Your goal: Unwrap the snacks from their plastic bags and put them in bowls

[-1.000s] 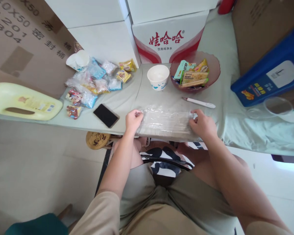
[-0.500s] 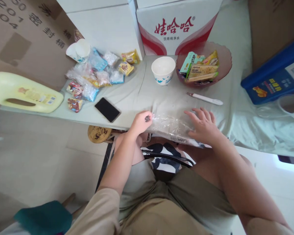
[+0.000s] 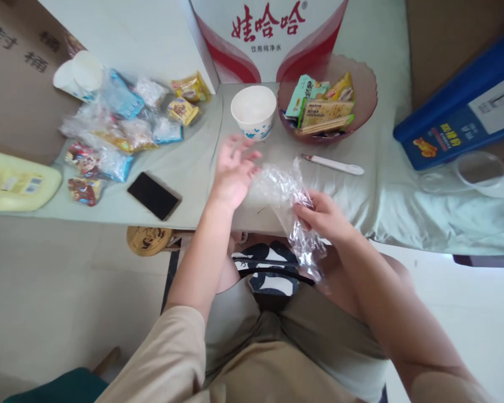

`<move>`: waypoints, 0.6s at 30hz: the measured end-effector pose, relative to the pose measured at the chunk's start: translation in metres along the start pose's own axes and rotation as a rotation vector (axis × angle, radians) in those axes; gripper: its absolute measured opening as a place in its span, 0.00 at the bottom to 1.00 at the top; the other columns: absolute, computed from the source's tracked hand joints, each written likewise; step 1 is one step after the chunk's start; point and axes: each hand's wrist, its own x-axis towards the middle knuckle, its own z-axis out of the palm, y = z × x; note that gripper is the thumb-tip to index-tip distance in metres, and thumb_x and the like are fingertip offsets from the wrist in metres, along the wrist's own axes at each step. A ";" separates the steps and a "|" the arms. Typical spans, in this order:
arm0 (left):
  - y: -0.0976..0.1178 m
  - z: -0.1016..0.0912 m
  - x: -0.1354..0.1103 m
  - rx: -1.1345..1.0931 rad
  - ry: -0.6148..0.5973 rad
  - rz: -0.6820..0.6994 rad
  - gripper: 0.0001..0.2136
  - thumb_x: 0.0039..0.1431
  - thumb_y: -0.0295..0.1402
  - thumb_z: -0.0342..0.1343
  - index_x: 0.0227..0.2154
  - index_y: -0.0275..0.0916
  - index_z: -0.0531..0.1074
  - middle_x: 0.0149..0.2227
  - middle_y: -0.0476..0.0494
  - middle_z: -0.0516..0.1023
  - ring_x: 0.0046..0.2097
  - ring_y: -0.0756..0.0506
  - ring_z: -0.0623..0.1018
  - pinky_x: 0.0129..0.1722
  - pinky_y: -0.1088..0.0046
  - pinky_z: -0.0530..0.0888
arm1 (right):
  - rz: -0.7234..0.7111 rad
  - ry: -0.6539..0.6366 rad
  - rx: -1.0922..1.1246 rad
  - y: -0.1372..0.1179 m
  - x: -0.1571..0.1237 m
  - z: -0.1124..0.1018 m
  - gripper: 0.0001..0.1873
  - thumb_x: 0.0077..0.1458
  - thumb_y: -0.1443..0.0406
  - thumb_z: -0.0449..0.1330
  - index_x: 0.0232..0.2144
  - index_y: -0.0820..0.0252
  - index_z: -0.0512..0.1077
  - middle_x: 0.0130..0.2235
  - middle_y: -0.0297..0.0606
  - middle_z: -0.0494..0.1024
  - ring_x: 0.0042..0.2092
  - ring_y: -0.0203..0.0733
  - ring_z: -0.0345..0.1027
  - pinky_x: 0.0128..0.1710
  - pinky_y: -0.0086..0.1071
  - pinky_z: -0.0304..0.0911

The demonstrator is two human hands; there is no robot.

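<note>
My right hand (image 3: 324, 215) pinches a crumpled clear plastic bag (image 3: 292, 207) at the table's front edge; the bag hangs down past the edge toward my lap. My left hand (image 3: 234, 170) hovers just left of the bag with its fingers spread and nothing in it, slightly blurred. A white paper bowl (image 3: 253, 111) with blue marks stands right behind the left hand. A white pen-like tool (image 3: 332, 164) lies behind the bag.
A reddish bowl (image 3: 363, 92) of snack packets stands at the back. A pile of small wrapped snacks (image 3: 121, 129) and a black phone (image 3: 153, 195) lie left. A yellow jug (image 3: 12, 182) is far left, a blue jug (image 3: 462, 120) and clear cup (image 3: 481, 170) right. Boxes (image 3: 269, 31) line the back.
The flat clear bag has been gathered up and crumpled. My right hand went from lying flat on it to pinching it. My left hand let go, opened and moved up toward the paper bowl.
</note>
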 end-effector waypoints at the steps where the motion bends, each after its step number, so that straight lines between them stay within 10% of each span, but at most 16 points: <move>1: -0.005 0.003 -0.001 -0.070 0.068 -0.056 0.14 0.58 0.42 0.65 0.42 0.43 0.73 0.47 0.44 0.79 0.51 0.45 0.80 0.46 0.70 0.77 | -0.031 0.097 0.082 0.001 0.004 0.003 0.11 0.54 0.58 0.61 0.27 0.54 0.63 0.18 0.24 0.67 0.18 0.31 0.58 0.20 0.28 0.55; 7: -0.025 0.028 -0.012 -0.076 -0.082 -0.392 0.15 0.56 0.42 0.67 0.41 0.38 0.75 0.41 0.40 0.82 0.37 0.47 0.82 0.29 0.76 0.76 | -0.096 0.279 0.282 0.003 0.028 0.018 0.14 0.55 0.54 0.65 0.31 0.53 0.66 0.23 0.27 0.72 0.23 0.34 0.67 0.24 0.30 0.64; 11: -0.025 0.020 -0.004 0.114 -0.008 -0.371 0.10 0.56 0.36 0.67 0.35 0.38 0.74 0.30 0.49 0.80 0.19 0.57 0.66 0.16 0.81 0.59 | -0.011 0.411 0.365 0.006 0.036 0.016 0.21 0.53 0.46 0.67 0.30 0.53 0.65 0.23 0.29 0.73 0.21 0.33 0.64 0.22 0.30 0.62; 18: -0.020 -0.011 0.002 0.086 0.012 -0.229 0.13 0.50 0.37 0.69 0.34 0.39 0.72 0.24 0.52 0.76 0.19 0.56 0.64 0.15 0.81 0.53 | -0.136 0.613 0.415 0.011 0.043 0.003 0.15 0.55 0.52 0.65 0.32 0.52 0.64 0.24 0.27 0.70 0.27 0.34 0.67 0.31 0.30 0.67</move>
